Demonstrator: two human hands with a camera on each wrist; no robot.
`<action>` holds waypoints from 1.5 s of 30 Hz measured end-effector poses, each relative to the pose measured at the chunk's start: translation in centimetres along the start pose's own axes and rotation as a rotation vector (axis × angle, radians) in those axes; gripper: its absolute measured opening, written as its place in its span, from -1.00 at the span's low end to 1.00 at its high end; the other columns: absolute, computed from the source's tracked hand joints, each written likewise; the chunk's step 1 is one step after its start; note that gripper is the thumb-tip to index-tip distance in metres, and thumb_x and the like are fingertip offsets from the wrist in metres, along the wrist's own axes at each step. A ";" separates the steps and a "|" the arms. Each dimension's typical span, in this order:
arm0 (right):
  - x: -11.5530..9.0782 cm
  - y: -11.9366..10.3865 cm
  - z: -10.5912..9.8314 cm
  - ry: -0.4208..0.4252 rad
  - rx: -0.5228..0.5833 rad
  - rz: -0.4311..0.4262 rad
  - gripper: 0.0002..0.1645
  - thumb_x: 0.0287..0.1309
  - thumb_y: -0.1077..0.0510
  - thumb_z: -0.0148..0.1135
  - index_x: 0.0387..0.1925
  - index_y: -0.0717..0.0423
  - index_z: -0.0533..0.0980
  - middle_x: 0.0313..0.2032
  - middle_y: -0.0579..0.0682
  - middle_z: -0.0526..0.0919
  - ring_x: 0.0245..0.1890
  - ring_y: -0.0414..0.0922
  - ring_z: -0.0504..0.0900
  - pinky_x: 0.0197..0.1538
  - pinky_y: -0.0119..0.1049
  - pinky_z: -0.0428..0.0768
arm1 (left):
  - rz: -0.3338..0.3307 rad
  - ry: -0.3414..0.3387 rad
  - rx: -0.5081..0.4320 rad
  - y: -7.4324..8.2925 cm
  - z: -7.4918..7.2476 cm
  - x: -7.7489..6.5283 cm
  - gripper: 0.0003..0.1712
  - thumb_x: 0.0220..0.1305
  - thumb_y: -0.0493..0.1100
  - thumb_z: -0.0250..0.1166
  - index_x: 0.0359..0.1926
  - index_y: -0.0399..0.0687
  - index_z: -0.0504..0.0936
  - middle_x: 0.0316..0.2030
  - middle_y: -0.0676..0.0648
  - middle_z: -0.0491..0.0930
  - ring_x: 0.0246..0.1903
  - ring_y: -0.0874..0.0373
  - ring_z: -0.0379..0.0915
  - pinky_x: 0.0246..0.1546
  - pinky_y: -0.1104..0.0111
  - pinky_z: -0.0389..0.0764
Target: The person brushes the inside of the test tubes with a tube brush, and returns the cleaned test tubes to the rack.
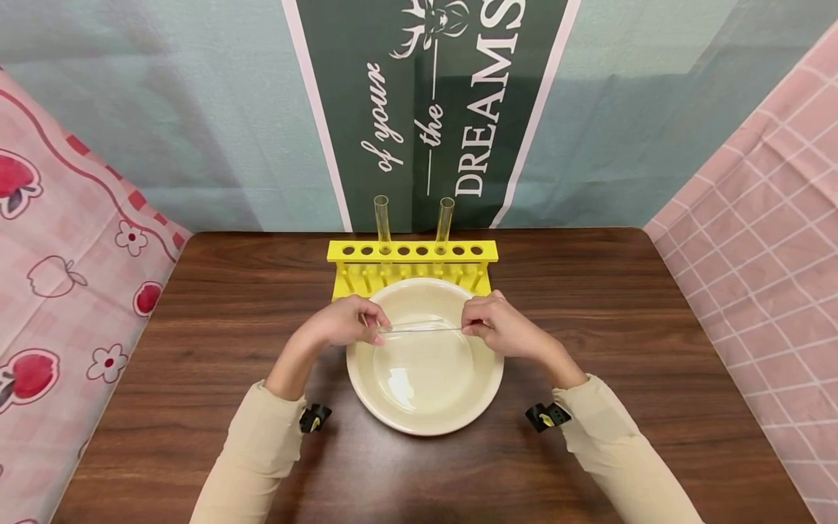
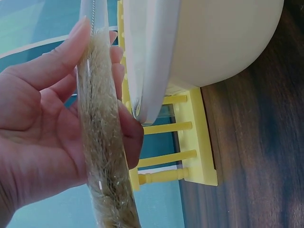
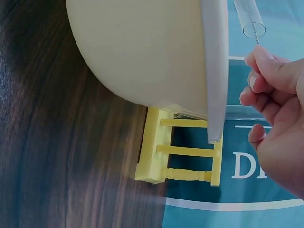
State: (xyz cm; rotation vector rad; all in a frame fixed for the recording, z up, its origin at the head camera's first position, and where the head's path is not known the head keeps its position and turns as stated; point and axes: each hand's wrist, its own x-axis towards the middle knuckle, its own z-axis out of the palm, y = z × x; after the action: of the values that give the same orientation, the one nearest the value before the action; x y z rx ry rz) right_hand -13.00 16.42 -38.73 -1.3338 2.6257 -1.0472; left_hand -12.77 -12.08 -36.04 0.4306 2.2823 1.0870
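Observation:
Over the cream basin [image 1: 425, 428], my left hand [image 1: 350, 321] holds a clear glass test tube [image 1: 419, 325] lying roughly level. Thumb and fingers are wrapped around its side in the left wrist view. Inside the tube is a test tube brush [image 2: 104, 128], its tan bristles filling the part by the left hand. The brush's twisted wire handle [image 3: 255, 34] comes out of the tube's open mouth. Its end is pinched between thumb and fingertips of my right hand [image 1: 499, 324]. The bottom of the basin shows a bright reflection.
Behind the basin stands a yellow test tube rack [image 1: 411, 251], partly covered by its rim. Two upright glass tubes, a left one [image 1: 382, 222] and a right one [image 1: 445, 222], stand in it. The dark wooden table [image 1: 249, 291] meets a printed cloth [image 1: 432, 109] at the back.

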 end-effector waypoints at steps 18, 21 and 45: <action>-0.2 0.4 -0.3 -0.039 0.140 0.082 -0.72 -0.04 0.43 0.24 -0.65 0.02 0.50 -0.61 -0.24 0.46 -0.54 -0.25 0.36 -0.32 -0.22 0.30 | 0.027 0.063 0.052 0.1 0.5 -0.2 -0.84 -0.06 -0.35 0.39 -0.36 -0.18 0.63 -0.53 -0.01 0.44 -0.45 0.15 0.33 -0.41 0.36 0.37; -0.2 0.5 -0.2 -0.025 0.131 0.060 -0.74 -0.04 0.44 0.24 -0.65 0.07 0.50 -0.61 -0.23 0.45 -0.55 -0.25 0.35 -0.33 -0.25 0.28 | 0.029 0.065 0.044 0.2 0.5 -0.2 -0.83 -0.06 -0.35 0.39 -0.36 -0.18 0.63 -0.53 -0.01 0.44 -0.46 0.14 0.33 -0.41 0.36 0.37; 0.0 -0.2 -0.8 -0.071 0.305 0.398 -0.83 0.03 0.39 0.19 -0.59 0.18 0.57 -0.59 -0.08 0.53 -0.49 -0.13 0.41 -0.39 -0.31 0.41 | 0.094 0.125 0.101 0.4 1.1 -0.6 -0.82 -0.10 -0.40 0.40 -0.39 -0.23 0.61 -0.58 0.01 0.40 -0.49 0.17 0.29 -0.40 0.38 0.36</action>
State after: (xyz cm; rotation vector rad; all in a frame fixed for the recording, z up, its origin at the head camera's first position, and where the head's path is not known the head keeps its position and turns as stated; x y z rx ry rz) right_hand -13.11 16.79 -37.94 -0.7352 2.4079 -1.2371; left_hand -11.62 -11.51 -36.09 0.5292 2.4568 1.0741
